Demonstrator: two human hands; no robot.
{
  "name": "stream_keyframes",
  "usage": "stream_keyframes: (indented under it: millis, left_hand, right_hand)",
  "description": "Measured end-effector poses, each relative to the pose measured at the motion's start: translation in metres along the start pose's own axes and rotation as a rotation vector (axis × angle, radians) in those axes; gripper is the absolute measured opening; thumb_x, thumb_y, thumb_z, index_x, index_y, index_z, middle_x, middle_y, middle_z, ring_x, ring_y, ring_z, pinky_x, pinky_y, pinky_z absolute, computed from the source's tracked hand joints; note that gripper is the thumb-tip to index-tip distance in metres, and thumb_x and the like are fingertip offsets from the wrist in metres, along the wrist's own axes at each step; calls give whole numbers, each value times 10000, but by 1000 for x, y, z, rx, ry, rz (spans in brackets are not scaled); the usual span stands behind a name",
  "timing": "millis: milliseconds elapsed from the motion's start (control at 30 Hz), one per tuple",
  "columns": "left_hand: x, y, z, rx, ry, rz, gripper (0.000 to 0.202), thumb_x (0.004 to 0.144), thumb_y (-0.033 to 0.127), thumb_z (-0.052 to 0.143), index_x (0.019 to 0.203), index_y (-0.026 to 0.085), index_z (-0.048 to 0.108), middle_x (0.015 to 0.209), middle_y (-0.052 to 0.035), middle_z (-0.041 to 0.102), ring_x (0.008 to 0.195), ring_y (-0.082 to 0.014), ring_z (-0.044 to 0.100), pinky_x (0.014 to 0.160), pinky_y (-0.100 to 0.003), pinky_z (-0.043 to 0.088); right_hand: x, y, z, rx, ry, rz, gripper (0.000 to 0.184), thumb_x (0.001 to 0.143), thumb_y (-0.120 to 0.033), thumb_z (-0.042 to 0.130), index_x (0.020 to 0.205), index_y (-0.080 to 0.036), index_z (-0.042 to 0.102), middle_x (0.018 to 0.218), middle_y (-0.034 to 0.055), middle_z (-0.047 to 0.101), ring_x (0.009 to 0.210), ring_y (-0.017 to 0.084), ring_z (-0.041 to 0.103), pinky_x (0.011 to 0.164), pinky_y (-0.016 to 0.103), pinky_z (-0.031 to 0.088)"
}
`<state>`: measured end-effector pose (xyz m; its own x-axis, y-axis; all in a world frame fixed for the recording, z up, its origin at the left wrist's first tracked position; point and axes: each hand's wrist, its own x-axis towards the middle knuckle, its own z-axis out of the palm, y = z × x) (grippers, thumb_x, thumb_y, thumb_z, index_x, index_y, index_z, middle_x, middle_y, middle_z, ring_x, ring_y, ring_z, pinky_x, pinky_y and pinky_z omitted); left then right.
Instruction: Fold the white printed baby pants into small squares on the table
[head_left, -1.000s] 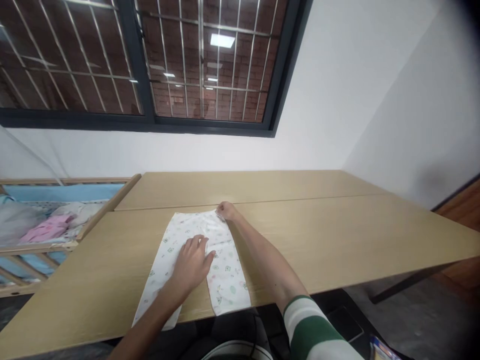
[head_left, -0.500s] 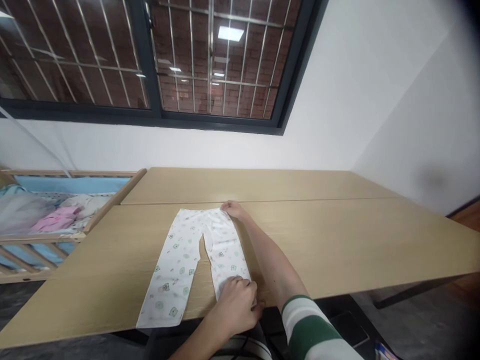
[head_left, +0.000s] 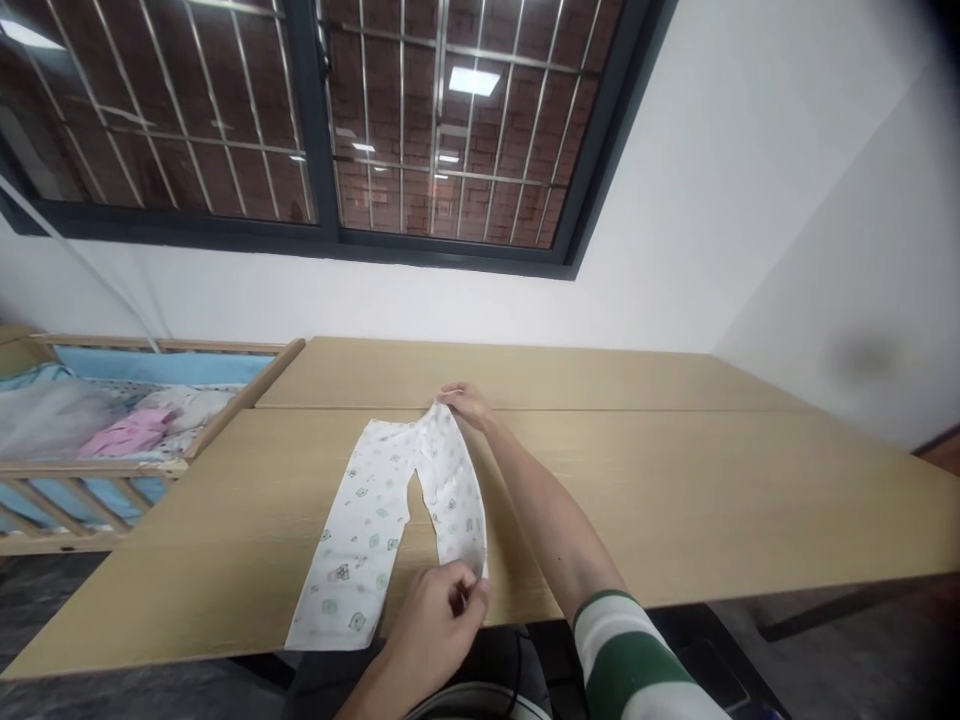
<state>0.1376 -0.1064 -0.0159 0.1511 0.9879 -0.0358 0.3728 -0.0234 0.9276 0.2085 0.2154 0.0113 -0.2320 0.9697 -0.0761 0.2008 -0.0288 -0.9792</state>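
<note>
My left hand (head_left: 442, 622) pinches the near hem, my right hand (head_left: 465, 404) the waistband at 12 o'clock, of white printed cotton baby trousers (head_left: 360, 530) on the wooden worktop (head_left: 675, 480). Best lifting both ends evenly.

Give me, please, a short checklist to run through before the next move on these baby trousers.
1. Right hand grips the waistband corner of the baby trousers: ok.
2. Left hand pinches the hem of the right leg: ok.
3. Right leg lifted off the table: ok, its edge is raised.
4. Left leg lies flat: ok.
5. Left leg's hem fully on the table: not ok, at the near edge.
6. Grip firmness: cannot tell.
</note>
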Motion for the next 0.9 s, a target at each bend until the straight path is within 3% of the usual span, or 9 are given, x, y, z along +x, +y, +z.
stream_keyframes:
  millis: [67,200,333,433,600,733,800,900]
  left_hand:
    - [-13,-7,-14,-104,52,-14,437,942,538,473,649,220,539,608,-4,559,606,-164,520,597,-282,376]
    - [-41,-29,-47,-81,164,-52,557,930,665,460,606,222,558,606,-22,573,646,-189,541,618,-285,416]
    - [-65,-59,-80,-5,262,-110,599,909,730,463,601,229,578,605,-16,568,651,-197,549,593,-271,435]
    - [-76,-82,-95,58,357,-127,610,905,738,468,602,221,582,578,-3,550,596,-181,528,573,-263,421]
    - [-85,-112,-105,248,484,-145,576,916,704,456,630,221,584,560,8,556,547,-169,549,546,-250,409]
    - [-94,-121,-112,542,514,-143,425,956,531,451,699,240,623,633,2,654,597,-186,634,589,-266,427]
    - [-97,-117,-111,790,612,-82,356,950,450,466,702,242,612,660,-14,674,656,-223,661,641,-306,434]
    - [-98,-103,-97,1068,772,184,215,935,386,527,837,229,636,833,-55,736,813,-264,683,745,-356,452]
  right_hand:
    - [3,-11,16,7,-11,-15,269,791,-111,731,1011,-131,578,725,14,687,632,119,650,651,221,536]
    - [7,-25,55,-32,-36,-29,266,792,-97,723,1004,-131,566,609,-32,625,548,103,593,571,198,488]
    - [10,-25,97,-118,-73,-25,253,803,-128,728,1006,-147,577,538,-56,599,484,93,542,513,182,423]
    - [10,-19,124,-192,-74,-18,266,785,-121,732,1001,-163,583,508,-70,588,451,92,502,492,185,387]
    - [5,-9,151,-284,-66,-57,195,786,-100,703,939,-166,602,555,-54,621,547,103,573,541,176,402]
    - [-8,-7,154,-332,-95,-139,121,851,-83,613,944,-160,619,684,-10,683,684,128,658,628,195,464]
    - [-22,-8,153,-354,-132,-202,150,872,-67,583,974,-163,634,793,14,720,775,141,687,704,217,500]
    - [-60,-9,150,-385,-270,-330,220,874,-93,643,1072,-188,663,1013,33,755,956,167,706,863,265,527]
